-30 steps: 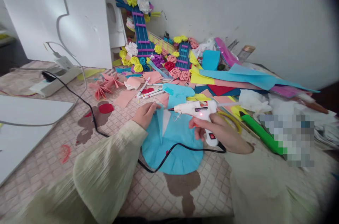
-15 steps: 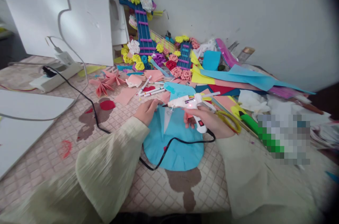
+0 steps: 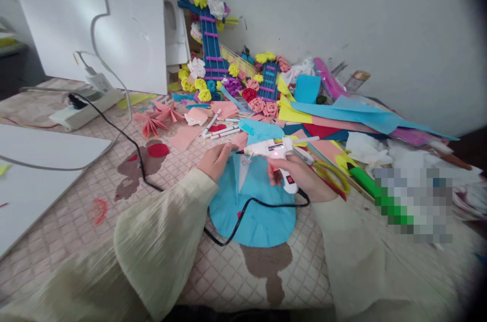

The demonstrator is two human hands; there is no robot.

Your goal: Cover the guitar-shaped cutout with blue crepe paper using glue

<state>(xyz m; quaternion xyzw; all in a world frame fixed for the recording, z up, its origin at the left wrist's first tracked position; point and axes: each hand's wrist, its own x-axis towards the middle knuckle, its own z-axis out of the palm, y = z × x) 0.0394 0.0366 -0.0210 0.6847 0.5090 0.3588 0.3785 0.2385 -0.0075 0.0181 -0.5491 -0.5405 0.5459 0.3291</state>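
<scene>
My right hand (image 3: 304, 176) is wrapped round the handle of a white hot glue gun (image 3: 268, 148), with a glue stick poking from its rear and a small light lit on its side. Its dark nozzle points left, close to the fingertips of my left hand (image 3: 216, 161). Those fingers are pinched at the upper edge of a rounded piece of blue paper (image 3: 262, 228), which lies under both hands. A pale pointed strip (image 3: 242, 172) shows on the blue paper. The gun's black cord (image 3: 266, 203) loops across it.
A white power strip (image 3: 85, 111) and white boards (image 3: 53, 142) lie at left. Behind are a blue paper guitar neck (image 3: 211, 45), paper flowers (image 3: 203, 94), and white sticks (image 3: 224, 133). Yellow-handled scissors (image 3: 335, 177), a green marker (image 3: 363, 180) and coloured paper sheets (image 3: 357, 113) are at right.
The whole view has shifted slightly, so everything appears a little further right. Both hands keep their holds, with the glue gun's nozzle still beside the left fingertips.
</scene>
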